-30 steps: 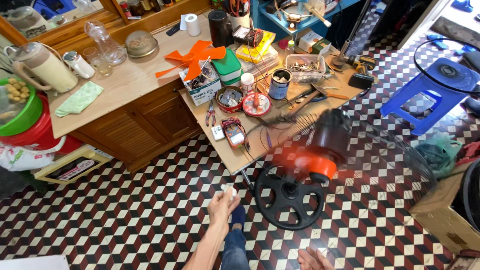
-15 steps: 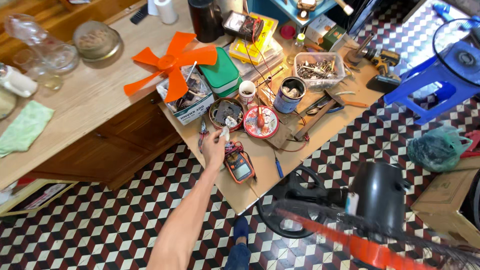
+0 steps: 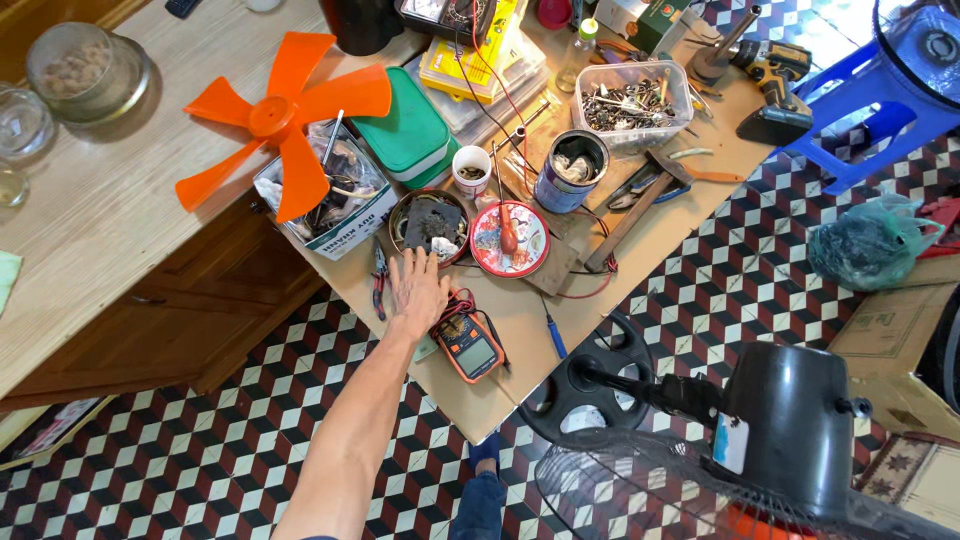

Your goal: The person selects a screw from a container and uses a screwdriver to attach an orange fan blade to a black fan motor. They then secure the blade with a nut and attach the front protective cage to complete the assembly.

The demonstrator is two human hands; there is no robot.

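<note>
Workbench (image 3: 520,330): cardboard-topped, juts out from a pale wood counter (image 3: 110,230), packed w/ tools & tins
Fan motor (image 3: 790,430): black housing, bottom right, wire guard (image 3: 640,495) curving below it; black round base (image 3: 585,385) on the tiled floor beside it
Fan blade (image 3: 285,115): orange, 4 vanes, lying across an open carton of scrap (image 3: 325,195) at the bench's back left
Green case (image 3: 410,130): flat, just right of the blade, yellow box behind it
Parts tub (image 3: 632,100): clear plastic, full of screws & bits, far side
Cordless drill (image 3: 765,80): yellow/black, far right corner, near a blue stool (image 3: 880,90)
Round tins: dark one (image 3: 430,225) w/ black parts inside, red patterned lid (image 3: 510,240) touching it on the right, a screwdriver lying on the lid
Multimeter (image 3: 468,345): orange, screen up, near the front edge, red lead looped by it
Left hand (image 3: 418,290): arm stretched out, palm down, fingers spread & apart, gripping nothing; fingertips right at the dark tin's near rim, wrist just beside the multimeter
Pliers (image 3: 380,280): small, just left of that hand
Right hand: out of view, can't tell
</note>
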